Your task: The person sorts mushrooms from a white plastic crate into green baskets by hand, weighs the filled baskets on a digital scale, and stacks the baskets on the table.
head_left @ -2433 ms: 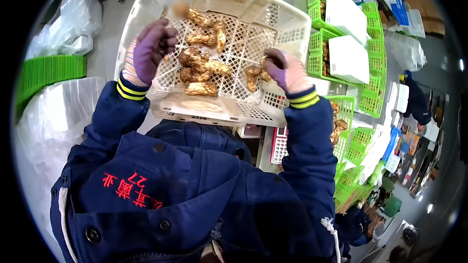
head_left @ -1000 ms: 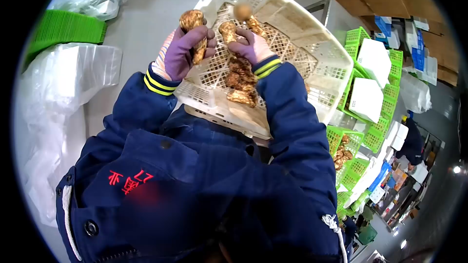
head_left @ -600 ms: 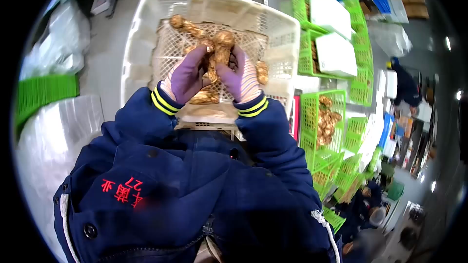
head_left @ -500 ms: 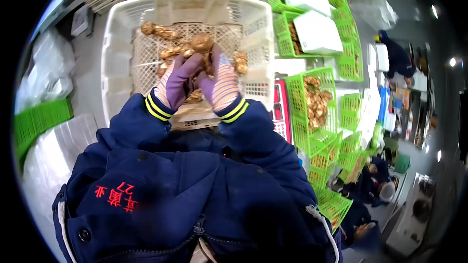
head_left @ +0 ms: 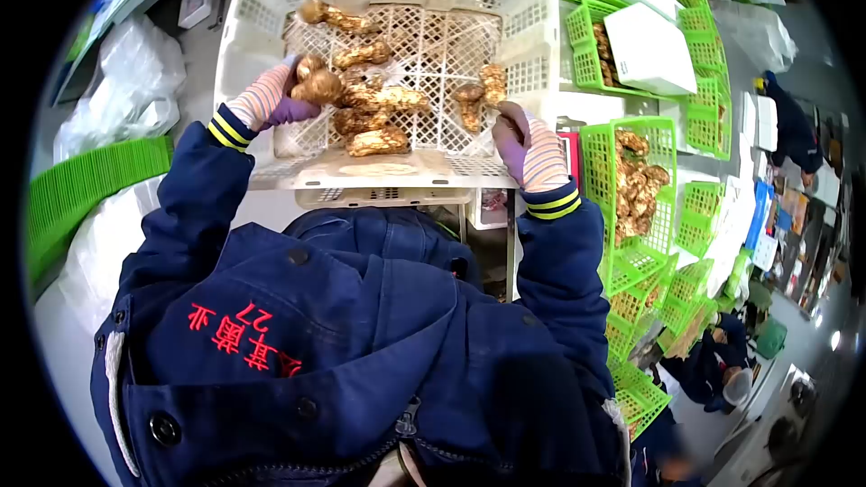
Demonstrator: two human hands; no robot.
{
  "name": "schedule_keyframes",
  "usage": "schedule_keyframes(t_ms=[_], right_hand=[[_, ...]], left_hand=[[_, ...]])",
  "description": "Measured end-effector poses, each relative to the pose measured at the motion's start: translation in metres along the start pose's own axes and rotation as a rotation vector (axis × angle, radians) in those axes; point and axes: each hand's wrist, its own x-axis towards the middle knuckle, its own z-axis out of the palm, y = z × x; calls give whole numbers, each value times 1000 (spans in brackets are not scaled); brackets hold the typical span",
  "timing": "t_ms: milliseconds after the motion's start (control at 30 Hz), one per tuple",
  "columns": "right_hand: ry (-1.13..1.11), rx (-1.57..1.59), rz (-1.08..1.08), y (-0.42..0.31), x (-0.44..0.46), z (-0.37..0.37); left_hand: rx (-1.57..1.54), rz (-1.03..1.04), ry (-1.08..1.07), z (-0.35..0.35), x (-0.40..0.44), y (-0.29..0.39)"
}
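A white plastic crate (head_left: 388, 176) in front of me holds several brown, thick-stemmed mushrooms (head_left: 383, 97). My left hand (head_left: 278, 101), in a purple glove with a striped cuff, is at the crate's left side. Its thumb and fingers close around a round-capped mushroom (head_left: 318, 87), and another cap shows just behind. Over the right side is my gloved right hand (head_left: 521, 146), fingers curled together; whether anything is inside them is hidden. Close to its fingertips lie an upright-lying mushroom (head_left: 493, 84) and a shorter one (head_left: 469, 106).
Green baskets (head_left: 672, 207) of mushrooms line the right side, some with white foam lids (head_left: 649, 50). Clear plastic bags (head_left: 126, 99) and a green ridged stack (head_left: 99, 189) stand at left. Other people (head_left: 789, 122) work farther off to the right.
My hands, together over the mushrooms before, have moved apart to the crate's left and right. A short mushroom now lies near the right side. The crate appears higher and farther right in view.
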Motion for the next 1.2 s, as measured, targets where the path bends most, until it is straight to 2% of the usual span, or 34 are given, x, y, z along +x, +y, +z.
schedule_keyframes(t_ms=[33, 67, 100, 133, 167, 200, 233, 300, 367, 433, 467, 533, 567, 600, 633, 667, 767, 833, 933, 1033, 1067, 1100, 1167, 1200], right_hand=[[-73, -79, -9, -3, 5, 4], [-106, 11, -97, -7, 8, 9], [-186, 34, -90, -14, 16, 13], [-244, -75, -139, -22, 26, 17], [-301, -186, -186, -28, 39, 23], [-381, -229, -198, -32, 53, 31], [-397, -294, -334, -26, 68, 43], [-479, -459, -258, -49, 82, 53], [-556, -563, -204, -71, 90, 61], [-595, -726, -205, -74, 101, 83], [-594, -782, -250, -68, 103, 95], [-588, -838, -265, -41, 114, 123], [-570, -847, -306, -39, 116, 129], [-514, -797, -295, -34, 119, 128], [-578, -761, -291, -32, 125, 122], [-594, -566, -251, -31, 128, 113], [-540, -150, -214, -32, 139, 89], [-496, 38, -131, -33, 153, 78], [-248, 74, -230, -14, 180, 73], [-138, 24, -246, 4, 190, 83], [-157, 23, -177, -6, 183, 83], [-130, -148, -267, 1, 187, 86], [93, -468, -205, -4, 188, 88], [91, -470, -201, -7, 188, 88]], left_hand=[[-132, -253, -32, -3, -2, -2], [-257, -511, -31, -6, -3, -3], [66, -340, -129, -8, -9, -5], [469, -148, -176, -10, -15, -4], [807, 36, -153, -11, -21, -2], [936, 62, -143, -10, -25, 3], [1062, 88, -132, -6, -28, 9], [1100, 143, -82, -2, -35, 17], [896, 228, 24, 2, -39, 21], [605, 142, 135, 12, -40, 30], [193, 182, 239, 19, -31, 16], [108, 52, 382, 23, -25, 7], [-49, 35, 425, 20, -24, 6], [-206, 26, 474, 17, -24, 6], [-287, 37, 521, 15, -20, -1], [-356, 157, 628, 13, -13, -4], [-633, 230, 736, 4, -10, 0], [-636, 224, 741, 2, -15, 7], [-713, 91, 714, -1, -12, 2], [-710, 116, 711, 1, -13, 3], [-726, 95, 698, 1, -13, 3], [-729, 92, 695, 1, -12, 2], [-719, 77, 637, 1, -12, 0], [-690, 39, 627, 2, -12, 1]])
